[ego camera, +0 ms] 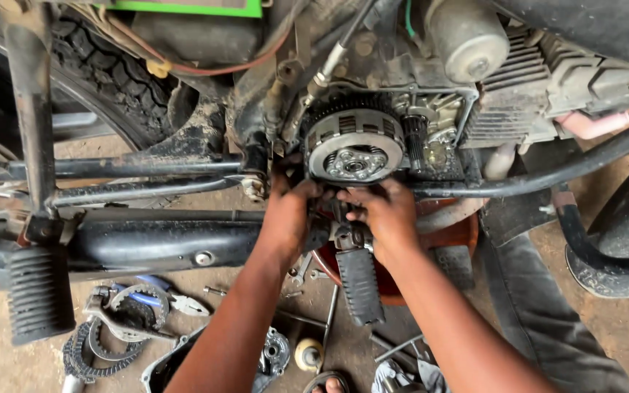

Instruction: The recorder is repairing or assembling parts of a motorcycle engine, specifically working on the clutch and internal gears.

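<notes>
You are reaching both hands in just under the clutch assembly point(354, 145): your left hand point(290, 211) is curling its fingers at its lower left edge, your right hand point(384, 211) is pressing bent fingers just below it.

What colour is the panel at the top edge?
Bright green panel, seen from the head camera.

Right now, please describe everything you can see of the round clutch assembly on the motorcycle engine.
The clutch assembly is a round, grey metal drum with a dark toothed gear ring behind it and slots around its rim. Its centre plate carries several bolts around a hub. It is uncovered, dusty and oily, and it faces the camera on the open side of the engine. The left hand and the right hand are at its lower edge; whether they touch it is unclear.
</notes>
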